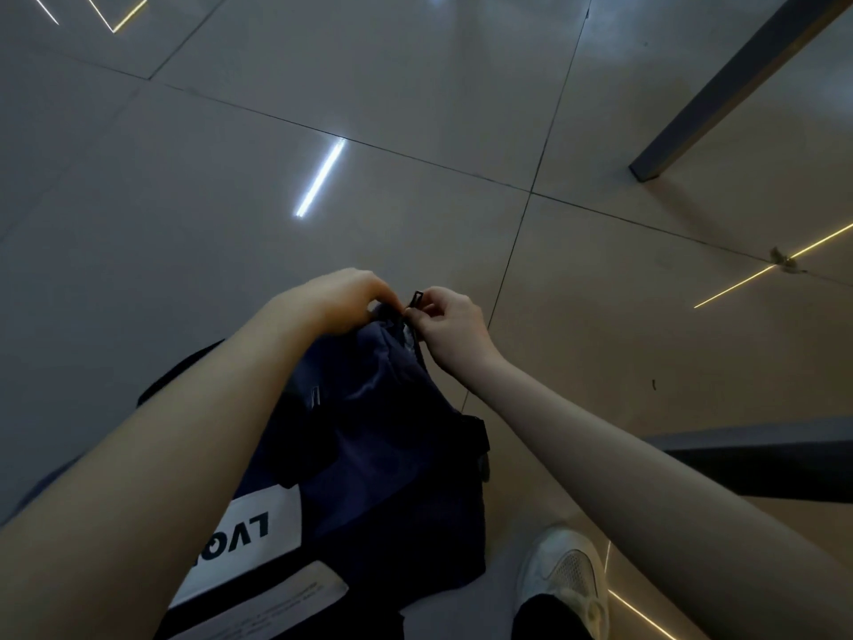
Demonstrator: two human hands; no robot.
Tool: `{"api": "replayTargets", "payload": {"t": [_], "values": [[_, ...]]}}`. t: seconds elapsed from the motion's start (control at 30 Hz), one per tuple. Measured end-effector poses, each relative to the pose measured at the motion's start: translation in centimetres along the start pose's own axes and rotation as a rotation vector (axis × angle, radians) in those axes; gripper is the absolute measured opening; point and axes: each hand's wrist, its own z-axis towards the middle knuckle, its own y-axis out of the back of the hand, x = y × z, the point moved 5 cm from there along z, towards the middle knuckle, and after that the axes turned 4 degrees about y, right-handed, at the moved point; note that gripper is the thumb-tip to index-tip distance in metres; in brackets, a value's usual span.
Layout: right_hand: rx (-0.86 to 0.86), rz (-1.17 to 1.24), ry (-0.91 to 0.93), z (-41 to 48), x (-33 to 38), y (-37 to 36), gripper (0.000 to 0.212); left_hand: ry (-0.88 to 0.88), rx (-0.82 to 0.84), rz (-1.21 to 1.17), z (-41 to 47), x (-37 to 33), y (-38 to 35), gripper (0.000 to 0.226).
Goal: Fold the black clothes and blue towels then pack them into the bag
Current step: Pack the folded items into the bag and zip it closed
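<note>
One bag (383,455) of dark navy cloth, smooth and a little shiny, stands on the glossy floor (277,108) of large grey tiles, between the person's two bare forearms. The cloth is soft and creases toward the far end of the bag, where it narrows. On the near side of the bag are two white pieces. One is a rectangular patch (258,524) with big black letters, partly hidden by the left arm. The other is a label (277,593) with print too small to read.

At the far end of the bag the two hands are almost touching. The left hand (341,293) pinches the cloth there with curled fingers. The right hand (450,323) pinches one small black zipper pull (415,299), a flat loop standing just above the bag.

To the right of the bag's near corner is one white mesh shoe (567,570). Far beyond the bag, to the right, one dark square metal leg (720,90) meets the floor.
</note>
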Motion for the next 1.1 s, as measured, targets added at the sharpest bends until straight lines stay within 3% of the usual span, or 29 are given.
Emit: {"api": "replayTargets", "payload": {"t": [0.17, 0.3, 0.67, 0.77, 0.9, 1.0, 1.1], "values": [[-0.005, -0.089, 0.089, 0.0, 1.2, 0.2, 0.015, 0.081, -0.113, 0.223, 0.7, 0.1, 0.1, 0.021], [0.003, -0.118, 0.153, -0.3, 1.4, 0.7, 0.008, 0.159, -0.117, 0.176, 1.0, 0.4, -0.1, 0.023], [-0.016, -0.151, 0.393, -2.9, 2.2, 1.9, 0.015, 0.275, -0.106, 0.152, 1.0, 1.5, -0.2, 0.026], [0.009, -0.117, 0.356, -3.3, 1.8, 2.6, 0.014, 0.243, -0.072, 0.027, 1.1, 1.1, -0.1, 0.029], [0.000, -0.074, 0.316, -3.4, 1.4, 3.0, 0.009, 0.069, 0.044, -0.401, -1.0, -1.7, 1.0, 0.042], [-0.014, -0.030, 0.286, -3.5, 1.2, 3.4, 0.013, 0.011, 0.215, -0.327, -3.1, -3.0, 1.4, 0.032], [0.000, -0.086, 0.324, -3.7, 1.9, 3.6, 0.008, -0.001, 0.264, -0.144, -3.2, -3.2, 1.6, 0.031]]}}
